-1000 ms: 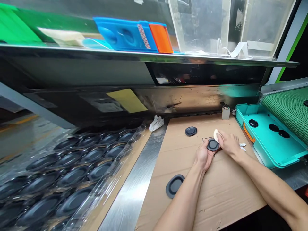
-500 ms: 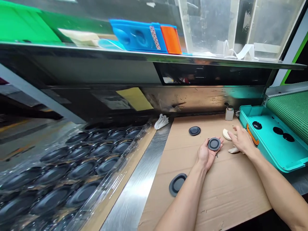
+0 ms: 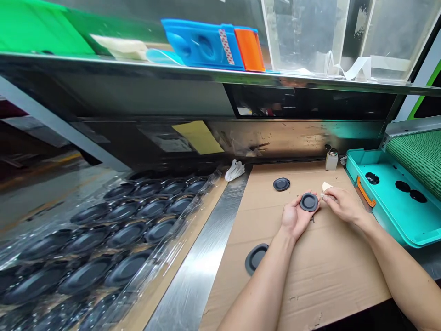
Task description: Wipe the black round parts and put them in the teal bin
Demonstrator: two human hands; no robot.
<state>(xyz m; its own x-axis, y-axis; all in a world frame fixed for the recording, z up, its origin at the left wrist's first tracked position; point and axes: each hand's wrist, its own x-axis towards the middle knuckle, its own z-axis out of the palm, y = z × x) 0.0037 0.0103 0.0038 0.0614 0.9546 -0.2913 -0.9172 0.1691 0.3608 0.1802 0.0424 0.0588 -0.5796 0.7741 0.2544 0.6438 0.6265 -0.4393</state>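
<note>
My left hand (image 3: 295, 218) is palm up, with its fingers around a dark grey round disc (image 3: 308, 202) that has a raised ring. My right hand (image 3: 343, 205) is closed in a pinch on a small white cloth (image 3: 323, 195), mostly hidden by the fingers, close to the disc's right edge. Just behind those fingers a cream round pad (image 3: 326, 186) shows in part. Another dark disc (image 3: 281, 184) lies on the cardboard (image 3: 330, 266) beyond my left hand. A larger dark disc (image 3: 255, 258) is partly covered by my left forearm.
At the right stands a turquoise tray (image 3: 396, 216) with several black discs, beside a green conveyor belt (image 3: 416, 147). A small white bottle (image 3: 331, 160) is at the back. Clear plastic trays (image 3: 165, 257) of dark discs fill the left. A metal shelf (image 3: 206, 73) crosses above.
My right hand has picked up the white cloth from the cardboard and moved left toward the disc. My left hand still holds the disc. The view has shifted slightly.
</note>
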